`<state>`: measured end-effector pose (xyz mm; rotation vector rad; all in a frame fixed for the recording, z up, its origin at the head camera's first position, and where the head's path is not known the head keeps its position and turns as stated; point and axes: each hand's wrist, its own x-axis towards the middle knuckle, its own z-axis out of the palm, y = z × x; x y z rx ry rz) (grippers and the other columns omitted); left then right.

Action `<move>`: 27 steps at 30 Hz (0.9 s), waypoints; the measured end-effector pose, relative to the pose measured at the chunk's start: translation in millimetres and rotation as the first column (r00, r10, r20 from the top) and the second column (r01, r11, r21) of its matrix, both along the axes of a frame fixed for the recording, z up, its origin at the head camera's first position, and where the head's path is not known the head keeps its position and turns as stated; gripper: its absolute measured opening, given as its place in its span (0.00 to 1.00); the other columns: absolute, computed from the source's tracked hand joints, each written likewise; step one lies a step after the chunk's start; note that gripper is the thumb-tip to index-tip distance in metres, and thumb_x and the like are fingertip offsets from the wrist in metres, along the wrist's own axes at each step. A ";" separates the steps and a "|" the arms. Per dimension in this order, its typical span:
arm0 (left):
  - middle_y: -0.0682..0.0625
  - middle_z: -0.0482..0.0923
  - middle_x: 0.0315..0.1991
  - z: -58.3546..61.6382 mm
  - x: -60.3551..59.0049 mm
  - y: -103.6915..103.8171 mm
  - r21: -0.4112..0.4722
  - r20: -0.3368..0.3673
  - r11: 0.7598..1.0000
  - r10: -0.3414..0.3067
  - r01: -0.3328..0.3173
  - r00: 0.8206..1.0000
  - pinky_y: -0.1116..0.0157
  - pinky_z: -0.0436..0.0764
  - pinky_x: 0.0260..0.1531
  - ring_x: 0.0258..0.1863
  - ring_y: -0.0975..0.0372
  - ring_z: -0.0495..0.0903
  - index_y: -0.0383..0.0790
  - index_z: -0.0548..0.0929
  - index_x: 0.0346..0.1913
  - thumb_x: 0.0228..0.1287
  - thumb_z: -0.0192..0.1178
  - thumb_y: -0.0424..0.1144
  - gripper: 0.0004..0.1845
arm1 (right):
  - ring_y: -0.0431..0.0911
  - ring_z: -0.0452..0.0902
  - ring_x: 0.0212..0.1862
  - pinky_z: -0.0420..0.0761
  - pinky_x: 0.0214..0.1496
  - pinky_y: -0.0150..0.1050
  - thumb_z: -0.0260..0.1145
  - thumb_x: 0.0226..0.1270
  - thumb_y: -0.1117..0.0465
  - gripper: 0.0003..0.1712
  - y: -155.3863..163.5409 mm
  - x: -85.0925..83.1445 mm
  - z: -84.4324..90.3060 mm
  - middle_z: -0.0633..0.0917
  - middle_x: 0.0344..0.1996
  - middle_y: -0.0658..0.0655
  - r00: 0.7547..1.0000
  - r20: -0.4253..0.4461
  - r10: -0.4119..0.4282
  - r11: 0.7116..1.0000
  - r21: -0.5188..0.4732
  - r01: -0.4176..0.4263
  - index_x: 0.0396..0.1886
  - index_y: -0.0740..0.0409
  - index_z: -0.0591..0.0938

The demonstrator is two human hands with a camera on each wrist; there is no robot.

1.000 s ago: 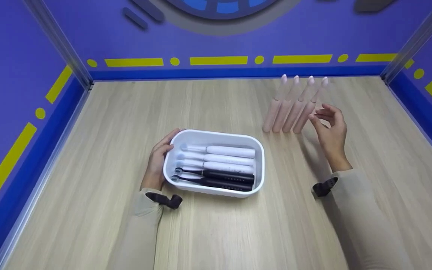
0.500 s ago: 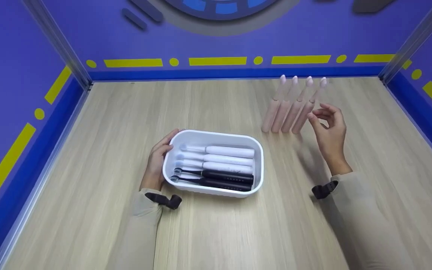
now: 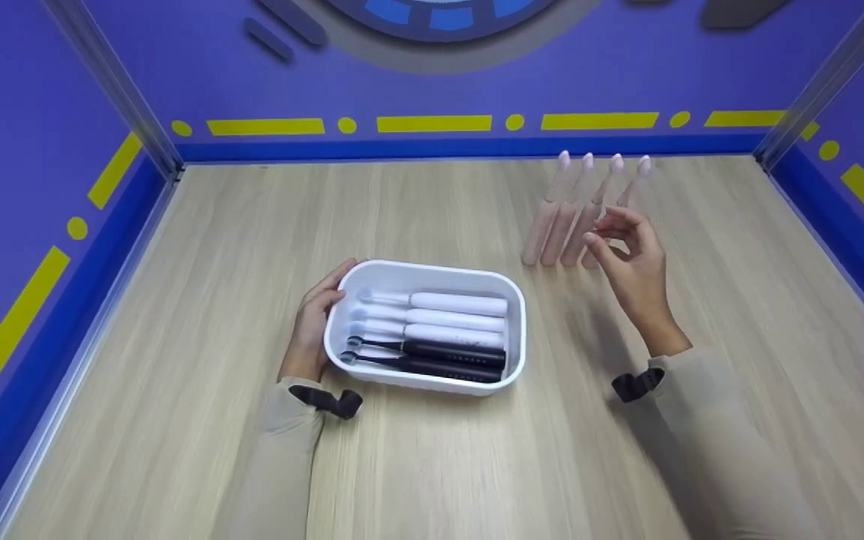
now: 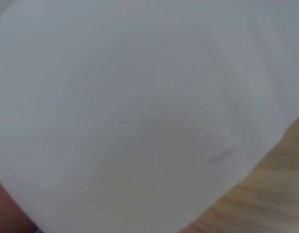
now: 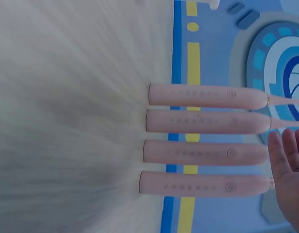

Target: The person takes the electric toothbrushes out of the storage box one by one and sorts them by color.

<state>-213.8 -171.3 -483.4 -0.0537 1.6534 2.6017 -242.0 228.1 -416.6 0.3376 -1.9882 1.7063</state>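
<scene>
Reaching with your right hand, fingers loosely spread and holding nothing, you are just in front of the four pink toothbrushes standing in a row near the worktop's far right corner. I'd judge it best to take the nearest one low on its handle and lift it straight up, so its neighbours don't topple. Keep your left hand flat against the left end of the white tray at the worktop's middle, fingers straight, pressing on the wall. Since a second ago your right hand has moved left across the row; the tray hasn't shifted.
</scene>
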 end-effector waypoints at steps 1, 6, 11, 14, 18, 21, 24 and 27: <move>0.42 0.58 0.73 0.1 0.0 0.1 0.004 0.001 1.000 0.003 -0.003 1.000 0.62 0.50 0.75 0.75 0.58 0.53 0.29 0.61 0.71 0.63 0.35 0.25 0.30 | 0.41 0.79 0.44 0.81 0.43 0.27 0.65 0.59 0.74 0.25 -1.9 0.1 0.2 0.80 0.43 0.59 1.000 -0.003 0.014 1.000 0.019 -0.014 0.57 0.73 0.72; 0.42 0.57 0.74 0.2 0.9 0.6 0.010 -0.008 1.000 -0.006 0.006 1.000 0.62 0.50 0.75 0.75 0.58 0.53 0.29 0.61 0.71 0.64 0.35 0.25 0.30 | 0.42 0.79 0.45 0.80 0.46 0.27 0.65 0.59 0.76 0.26 -11.9 2.1 2.1 0.79 0.45 0.67 0.996 -0.006 0.084 0.993 0.079 -0.083 0.58 0.74 0.71; 0.41 0.55 0.74 -0.4 1.1 0.7 0.013 -0.018 1.000 -0.010 0.010 1.000 0.61 0.49 0.75 0.75 0.58 0.52 0.28 0.60 0.71 0.63 0.35 0.25 0.30 | 0.40 0.79 0.45 0.81 0.47 0.28 0.65 0.59 0.74 0.26 -24.0 6.6 7.3 0.79 0.46 0.69 0.988 0.032 0.149 0.982 0.110 -0.151 0.58 0.74 0.72; 0.41 0.55 0.74 -0.5 0.8 0.8 0.018 -0.015 1.000 -0.006 0.006 1.000 0.61 0.49 0.75 0.75 0.58 0.52 0.28 0.61 0.71 0.63 0.36 0.25 0.30 | 0.41 0.79 0.45 0.81 0.49 0.29 0.66 0.59 0.74 0.26 -30.5 9.4 11.1 0.80 0.46 0.69 0.981 0.056 0.183 0.973 0.130 -0.189 0.58 0.74 0.72; 0.41 0.55 0.74 -0.2 0.5 0.5 0.009 -0.016 1.000 -0.008 0.008 1.000 0.61 0.50 0.75 0.75 0.58 0.53 0.28 0.61 0.70 0.63 0.36 0.25 0.30 | 0.42 0.79 0.45 0.81 0.49 0.29 0.68 0.57 0.73 0.27 -38.4 10.8 16.1 0.80 0.45 0.68 0.970 0.098 0.220 0.960 0.155 -0.234 0.58 0.71 0.74; 0.41 0.56 0.74 -0.1 0.4 -0.1 -0.004 -0.020 1.000 -0.011 0.010 1.000 0.61 0.51 0.75 0.75 0.57 0.53 0.28 0.60 0.71 0.63 0.35 0.25 0.30 | 0.44 0.80 0.46 0.81 0.49 0.29 0.69 0.57 0.71 0.28 -44.4 11.8 20.2 0.81 0.45 0.66 0.958 0.129 0.256 0.943 0.182 -0.277 0.58 0.70 0.74; 0.41 0.57 0.74 -0.3 0.2 -0.6 -0.011 -0.020 1.000 -0.011 0.011 1.000 0.61 0.51 0.75 0.75 0.57 0.53 0.28 0.60 0.71 0.63 0.35 0.25 0.30 | 0.46 0.80 0.47 0.81 0.50 0.29 0.69 0.58 0.70 0.27 -49.8 13.2 24.1 0.81 0.45 0.65 0.943 0.162 0.289 0.918 0.233 -0.322 0.59 0.69 0.74; 0.40 0.56 0.74 -0.3 0.1 -0.8 -0.011 -0.018 1.000 -0.016 0.016 1.000 0.61 0.51 0.75 0.75 0.56 0.53 0.28 0.59 0.71 0.63 0.34 0.25 0.31 | 0.49 0.80 0.48 0.81 0.51 0.29 0.69 0.59 0.68 0.27 -54.9 13.4 28.0 0.81 0.46 0.65 0.925 0.210 0.317 0.890 0.271 -0.367 0.59 0.68 0.75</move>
